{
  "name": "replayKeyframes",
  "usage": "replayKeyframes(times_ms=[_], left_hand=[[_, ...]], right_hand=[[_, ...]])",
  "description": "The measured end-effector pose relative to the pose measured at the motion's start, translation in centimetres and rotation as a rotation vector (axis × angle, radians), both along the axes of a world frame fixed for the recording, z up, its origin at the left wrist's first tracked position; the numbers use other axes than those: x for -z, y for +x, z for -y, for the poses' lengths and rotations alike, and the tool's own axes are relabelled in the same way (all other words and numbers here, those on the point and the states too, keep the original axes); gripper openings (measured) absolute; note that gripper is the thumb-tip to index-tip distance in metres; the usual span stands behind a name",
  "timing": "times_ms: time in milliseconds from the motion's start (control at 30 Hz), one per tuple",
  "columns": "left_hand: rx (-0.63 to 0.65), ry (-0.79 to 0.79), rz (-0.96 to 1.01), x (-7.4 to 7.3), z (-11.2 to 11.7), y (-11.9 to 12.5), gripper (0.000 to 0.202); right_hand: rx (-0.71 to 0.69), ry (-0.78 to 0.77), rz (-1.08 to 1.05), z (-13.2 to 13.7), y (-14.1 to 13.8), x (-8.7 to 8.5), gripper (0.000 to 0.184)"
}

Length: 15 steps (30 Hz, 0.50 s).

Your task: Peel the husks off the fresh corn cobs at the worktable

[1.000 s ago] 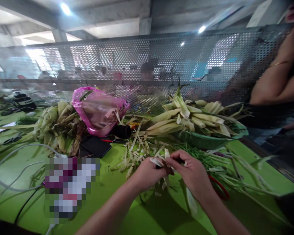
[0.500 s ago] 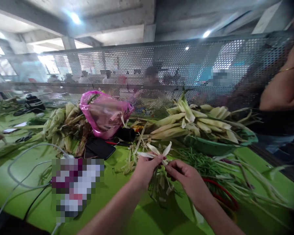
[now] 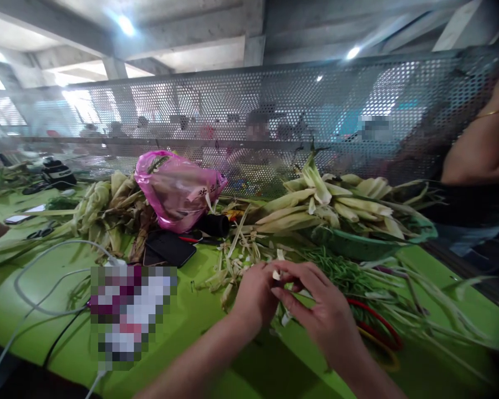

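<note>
Being held above the bench [image 3: 191, 310], pale husk strips [image 3: 276, 275] are enclosed by the clenched grip of the left hand [image 3: 253, 296]; they are touched by the right hand [image 3: 327, 303], whose own grip, being partly hidden, cannot be judged. Behind, a green basin [image 3: 357, 244] is heaped with corn husks [image 3: 291, 206].

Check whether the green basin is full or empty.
Not empty: corn husks heap above the rim of the green basin, though its inside is hidden.
</note>
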<state>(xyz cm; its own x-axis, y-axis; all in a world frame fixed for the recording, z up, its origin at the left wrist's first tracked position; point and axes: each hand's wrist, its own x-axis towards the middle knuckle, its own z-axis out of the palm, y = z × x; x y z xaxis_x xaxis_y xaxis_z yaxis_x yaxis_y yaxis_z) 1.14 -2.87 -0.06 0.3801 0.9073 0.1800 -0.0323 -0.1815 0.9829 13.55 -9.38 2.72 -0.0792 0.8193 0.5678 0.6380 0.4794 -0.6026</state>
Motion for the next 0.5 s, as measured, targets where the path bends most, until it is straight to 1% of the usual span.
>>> replayKeyframes(times_ms=[67,100,133,200,300,333,400,500], left_hand=[[0.007,0.159,-0.212,0.1,0.0,0.1,0.016],[-0.005,0.221,-0.286,0.1,0.0,0.1,0.017],[-0.017,0.219,-0.294,0.2,-0.1,0.1,0.018],[0.014,0.102,-0.168,0.1,-0.4,0.0,0.017],[0.144,-0.177,0.119,-0.4,-0.5,-0.2,0.013],[0.167,-0.252,0.189,-0.7,-0.5,-0.2,0.013],[0.185,-0.361,0.271,-1.3,-0.3,-0.3,0.015],[0.236,-0.475,0.328,-1.7,-0.1,-0.6,0.02]], right_hand=[[-0.016,0.074,0.012,0.1,0.1,-0.1,0.014],[-0.002,0.101,0.007,0.1,0.2,-0.1,0.01],[0.023,0.116,-0.003,0.1,0.5,-0.1,0.008],[0.093,0.109,-0.025,0.1,1.1,-0.2,0.007],[0.152,0.06,-0.044,0.1,1.7,-0.4,0.01],[0.158,0.042,-0.05,0.0,1.8,-0.5,0.012],[0.156,0.007,-0.069,-0.1,1.9,-0.6,0.014],[0.139,-0.034,-0.1,-0.4,2.0,-0.6,0.015]])
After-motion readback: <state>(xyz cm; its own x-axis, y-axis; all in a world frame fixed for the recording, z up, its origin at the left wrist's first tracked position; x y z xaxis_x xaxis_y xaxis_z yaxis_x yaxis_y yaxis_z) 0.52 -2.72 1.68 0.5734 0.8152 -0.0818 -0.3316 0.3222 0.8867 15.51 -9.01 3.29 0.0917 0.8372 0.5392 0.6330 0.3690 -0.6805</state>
